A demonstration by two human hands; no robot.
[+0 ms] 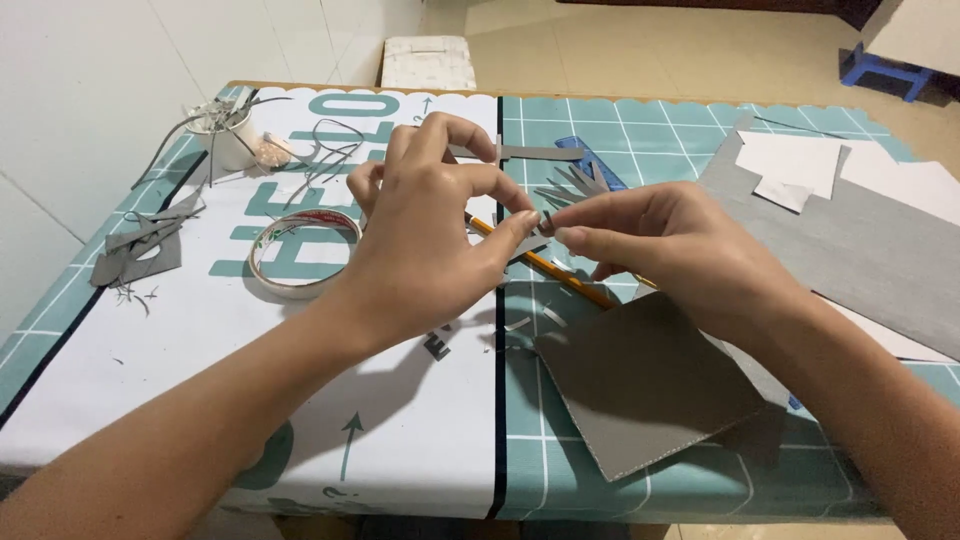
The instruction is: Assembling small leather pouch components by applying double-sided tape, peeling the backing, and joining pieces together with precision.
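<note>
Both hands meet mid-table: my left hand (425,225) and right hand (655,250) each pinch one small grey paper scrap (530,240) between thumb and forefinger, raised off the mat, I'd guess for finer control. Grey card sheet (640,380) at 5 o'clock, close. Yellow pencil (560,275) lies under the hands. Tape roll (300,255) at 9. White cup (232,140) at 11, far.

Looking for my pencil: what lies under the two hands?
A yellow pencil runs under the left hand and right hand; its ends are covered. A grey card lies nearer.
</note>
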